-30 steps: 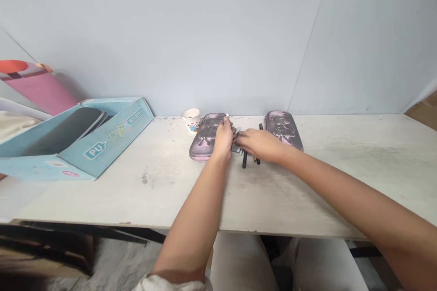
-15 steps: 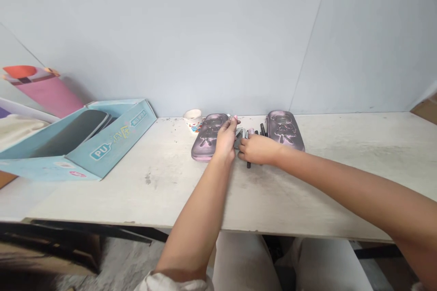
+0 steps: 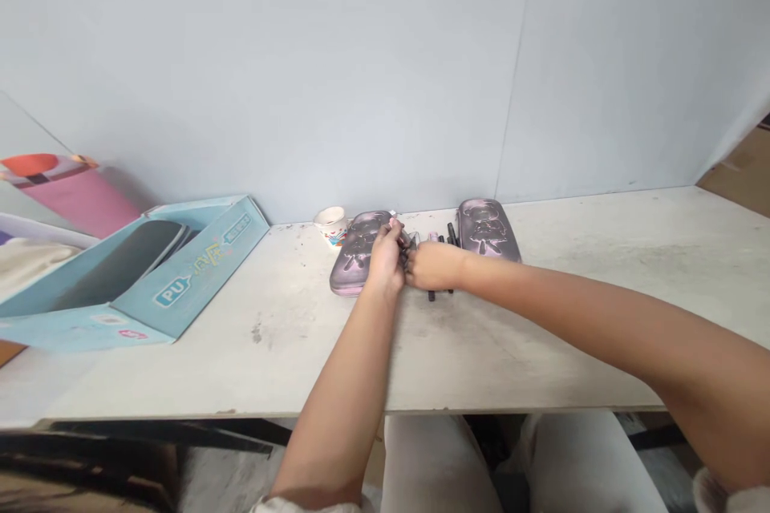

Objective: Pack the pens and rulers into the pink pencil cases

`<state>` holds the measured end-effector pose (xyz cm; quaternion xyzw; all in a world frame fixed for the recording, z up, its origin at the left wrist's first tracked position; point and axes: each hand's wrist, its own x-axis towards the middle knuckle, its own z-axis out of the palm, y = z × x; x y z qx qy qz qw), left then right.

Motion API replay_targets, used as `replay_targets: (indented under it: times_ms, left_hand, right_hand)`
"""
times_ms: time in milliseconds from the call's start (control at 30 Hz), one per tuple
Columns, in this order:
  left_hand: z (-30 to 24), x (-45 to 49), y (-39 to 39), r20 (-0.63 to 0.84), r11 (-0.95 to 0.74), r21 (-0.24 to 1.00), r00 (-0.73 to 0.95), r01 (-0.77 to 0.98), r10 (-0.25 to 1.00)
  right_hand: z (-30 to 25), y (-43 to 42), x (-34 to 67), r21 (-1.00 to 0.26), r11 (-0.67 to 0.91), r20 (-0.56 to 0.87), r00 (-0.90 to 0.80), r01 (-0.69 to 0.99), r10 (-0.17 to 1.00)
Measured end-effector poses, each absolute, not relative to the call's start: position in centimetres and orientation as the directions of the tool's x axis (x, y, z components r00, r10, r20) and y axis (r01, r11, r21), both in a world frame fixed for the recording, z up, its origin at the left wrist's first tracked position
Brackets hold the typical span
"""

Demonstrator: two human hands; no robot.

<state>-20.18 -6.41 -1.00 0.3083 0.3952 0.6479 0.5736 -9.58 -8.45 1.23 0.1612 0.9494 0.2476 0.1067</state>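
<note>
Two purple pencil cases lie at the back of the white table [image 3: 301, 337], one on the left [image 3: 352, 260] and one on the right [image 3: 484, 228]. Between them lie several dark pens [image 3: 450, 234]. My left hand [image 3: 385, 260] rests against the left case with its fingers curled near a small dark item. My right hand [image 3: 434, 266] is closed over the pens beside it, touching my left hand. What the fingers grip is too small to name.
A small paper cup [image 3: 333, 223] stands left of the cases by the wall. A light blue cardboard box [image 3: 162, 272] with a dark item inside lies at the left. A pink roll [image 3: 66, 192] leans behind it. My knees show below the table's front edge.
My right hand has drawn left over the pens until it touches my left hand. The view has shifted slightly to the right and up.
</note>
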Motion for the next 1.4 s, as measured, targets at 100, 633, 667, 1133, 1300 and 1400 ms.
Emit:
replay_targets:
  times_ms: [100, 633, 667, 1133, 1300, 1400]
  left_hand:
    - [-0.9, -20.2, -6.5, -0.071, 0.005, 0.858, -0.109, -0.514, 0.992]
    - [-1.7, -19.0, -7.7, -0.017, 0.058, 0.972, 0.177, -0.228, 0.984]
    - [-1.7, -18.9, -7.9, 0.015, 0.015, 0.991, 0.22, -0.136, 0.975]
    - [-0.5, -16.9, -9.8, 0.285, -0.421, 0.688, 0.314, 0.592, 0.906]
    - [-0.1, -17.7, -9.5, 0.061, -0.178, 0.963, 0.479, 0.203, 0.876]
    - [0.0, -17.8, -9.5, -0.022, -0.038, 0.993, 0.504, 0.108, 0.863]
  right_hand:
    - [1.1, -9.6, -6.1, 0.363, 0.808, 0.181, -0.886, 0.464, 0.427]
    - [-1.2, -10.7, 1.5, -0.934, 0.354, 0.357, 0.073, 0.051, 0.931]
    - [-1.4, -10.8, 1.5, -0.94, 0.338, 0.339, 0.029, 0.048, 0.94]
    - [-1.8, -10.4, 2.6, -0.832, 0.39, 0.42, -0.01, 0.395, 0.907]
    - [-1.0, -12.0, 2.0, -0.619, 0.592, 0.662, -0.064, 0.516, 0.747]
    - [-0.4, -12.6, 1.8, -0.554, 0.668, 0.739, -0.077, 0.497, 0.669]
